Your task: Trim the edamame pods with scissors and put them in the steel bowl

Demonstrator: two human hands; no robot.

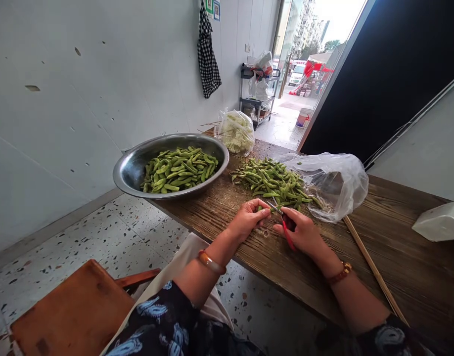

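My left hand (pixel 252 217) is closed in a pinch on a green soybean pod (pixel 261 208), mostly hidden by the fingers. Red-handled scissors (pixel 288 233) are gripped in my right hand (pixel 300 228), and their blades point up and left, close to my left fingertips. Just beyond both hands lies a heap of green soybean pods (pixel 273 180) on the dark wooden table (pixel 286 262). To the left, a wide metal basin (pixel 128 170) holds many more pods (pixel 180 168).
A clear plastic bag (pixel 345 173) lies right of the heap. Behind the basin sits a bag of pale vegetables (pixel 236 131). Thin sticks (pixel 375 272) cross the table at right, near a white plastic container (pixel 440 221). A wooden stool (pixel 74 311) stands at lower left.
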